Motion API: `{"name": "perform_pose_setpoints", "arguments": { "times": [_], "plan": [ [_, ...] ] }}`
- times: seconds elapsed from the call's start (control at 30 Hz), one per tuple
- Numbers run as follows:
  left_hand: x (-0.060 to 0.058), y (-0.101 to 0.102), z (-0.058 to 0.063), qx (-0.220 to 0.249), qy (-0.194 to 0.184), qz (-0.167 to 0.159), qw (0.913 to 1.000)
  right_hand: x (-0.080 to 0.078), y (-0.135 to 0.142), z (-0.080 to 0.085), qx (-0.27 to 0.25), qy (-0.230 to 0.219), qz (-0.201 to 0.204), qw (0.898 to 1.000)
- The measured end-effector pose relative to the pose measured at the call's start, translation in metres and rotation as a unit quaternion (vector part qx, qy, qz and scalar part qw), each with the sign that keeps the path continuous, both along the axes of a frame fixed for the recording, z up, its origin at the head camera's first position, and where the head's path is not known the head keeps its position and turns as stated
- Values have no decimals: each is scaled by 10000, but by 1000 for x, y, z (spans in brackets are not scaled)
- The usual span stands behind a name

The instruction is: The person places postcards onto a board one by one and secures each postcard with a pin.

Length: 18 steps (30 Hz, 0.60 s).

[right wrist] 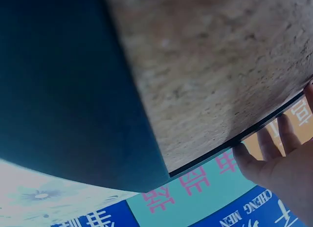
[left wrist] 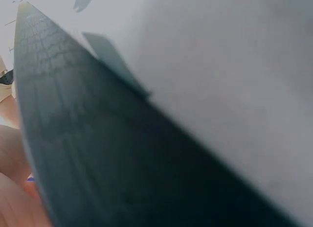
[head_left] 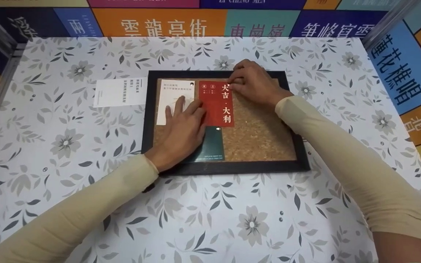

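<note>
While left hand (head_left: 183,133) lies spread, partly hiding teal card (head_left: 212,146), right hand (head_left: 252,82) at red card (head_left: 216,106) — whether pinching anything, unclear

I wear a pale beige sleeve on each arm, close-fitting and plain, in thin-looking cloth. My left sleeve (head_left: 79,208) runs from the wrist out of view, with a few soft folds along it. My right sleeve (head_left: 345,157) gathers into fine creases higher up and ends in an upper edge, the arm bare above. Near each wrist a faint greyish patch (head_left: 135,178) tints the fabric. My left hand (head_left: 183,133) and right hand (head_left: 256,82) are bare.
</note>
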<state>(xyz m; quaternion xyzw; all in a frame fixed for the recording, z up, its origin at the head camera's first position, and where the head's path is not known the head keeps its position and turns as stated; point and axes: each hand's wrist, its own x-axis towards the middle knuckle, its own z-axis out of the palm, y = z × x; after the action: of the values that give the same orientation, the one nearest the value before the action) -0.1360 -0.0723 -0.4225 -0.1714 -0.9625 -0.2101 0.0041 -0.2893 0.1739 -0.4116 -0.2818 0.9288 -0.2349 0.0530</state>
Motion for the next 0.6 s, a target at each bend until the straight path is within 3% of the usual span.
{"name": "perform_pose_setpoints", "arguments": {
  "times": [0.13, 0.37, 0.6],
  "plan": [
    [-1, -7, 4, 296, 35, -5, 9996, 0, 0, 2, -7, -188, -55, 9998],
    [-3, -27, 16, 631, 625, -254, 9957, 3, -1, 2, 40, -316, -178, 9993],
    [-10, -51, 24, 597, 574, -138, 9965, 3, 1, 1, -13, -203, -105, 9997]
  ]
}}
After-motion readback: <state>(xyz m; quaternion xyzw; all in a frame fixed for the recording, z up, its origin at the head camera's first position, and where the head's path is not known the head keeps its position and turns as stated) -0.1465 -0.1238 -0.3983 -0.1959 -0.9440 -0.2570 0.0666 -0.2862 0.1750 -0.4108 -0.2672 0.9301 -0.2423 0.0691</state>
